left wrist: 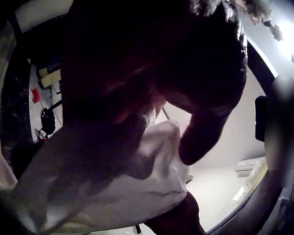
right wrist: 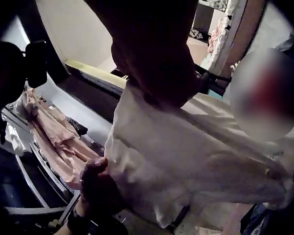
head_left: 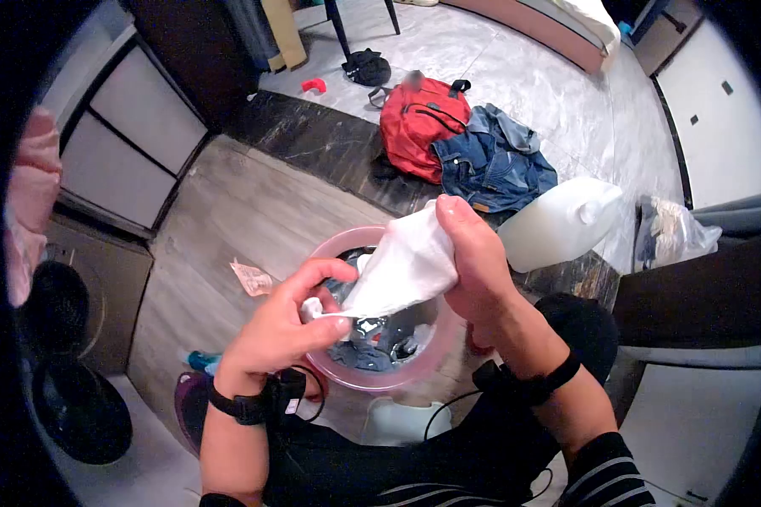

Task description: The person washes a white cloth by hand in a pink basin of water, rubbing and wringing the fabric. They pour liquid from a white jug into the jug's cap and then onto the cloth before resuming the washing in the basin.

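A white cloth (head_left: 407, 264) is stretched between my two hands above a pink basin (head_left: 382, 378). My left hand (head_left: 271, 325) pinches one end of it, a small bunch of white fabric showing between thumb and fingers. At the upper end, my right hand (head_left: 478, 258) grips the cloth with the thumb pointing up. Dark wet clothes (head_left: 372, 353) lie in water inside the basin, partly covered by the cloth and left hand. The right wrist view shows the cloth (right wrist: 152, 156) spread wide and hanging in folds; in the left wrist view the cloth (left wrist: 108, 181) is mostly in shadow.
A white plastic jug (head_left: 558, 224) lies beyond my right hand. Behind the basin are a red backpack (head_left: 423, 127) and a denim garment (head_left: 499, 165). A paper scrap (head_left: 252, 279) is on the floor left of the basin, and a white stool-like object (head_left: 406, 420) sits between my legs.
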Demonstrator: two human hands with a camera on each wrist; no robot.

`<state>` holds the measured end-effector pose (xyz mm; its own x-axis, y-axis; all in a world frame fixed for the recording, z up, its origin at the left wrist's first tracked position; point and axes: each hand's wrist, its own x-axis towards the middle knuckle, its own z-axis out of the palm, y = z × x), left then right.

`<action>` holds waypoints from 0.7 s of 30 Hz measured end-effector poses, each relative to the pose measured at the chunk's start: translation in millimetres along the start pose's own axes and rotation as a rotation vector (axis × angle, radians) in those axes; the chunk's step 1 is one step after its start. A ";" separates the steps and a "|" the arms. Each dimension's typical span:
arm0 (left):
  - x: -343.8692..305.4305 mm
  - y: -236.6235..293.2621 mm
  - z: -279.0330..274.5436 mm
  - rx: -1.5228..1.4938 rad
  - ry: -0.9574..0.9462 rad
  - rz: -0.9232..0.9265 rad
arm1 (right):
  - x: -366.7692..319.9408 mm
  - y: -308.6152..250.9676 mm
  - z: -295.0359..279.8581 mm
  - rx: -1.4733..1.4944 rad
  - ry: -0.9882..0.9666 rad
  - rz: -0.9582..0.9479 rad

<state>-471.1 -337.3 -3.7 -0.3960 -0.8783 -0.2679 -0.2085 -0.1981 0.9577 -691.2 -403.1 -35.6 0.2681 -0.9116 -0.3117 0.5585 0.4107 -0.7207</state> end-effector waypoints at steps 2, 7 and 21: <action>5.8 -13.8 7.3 -0.162 0.066 0.056 | 1.0 0.7 -8.4 0.007 -0.100 0.054; 17.9 -25.4 22.2 -0.002 0.130 -0.029 | -8.2 -2.5 2.0 0.027 -0.147 0.182; 10.1 -28.5 2.1 0.230 0.276 -0.053 | 0.4 1.8 -5.5 0.040 -0.190 0.147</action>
<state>-471.0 -339.6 -33.9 -0.1300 -0.9600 -0.2480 -0.4301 -0.1708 0.8865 -694.4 -402.8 -40.5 0.4898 -0.8235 -0.2862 0.5324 0.5424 -0.6499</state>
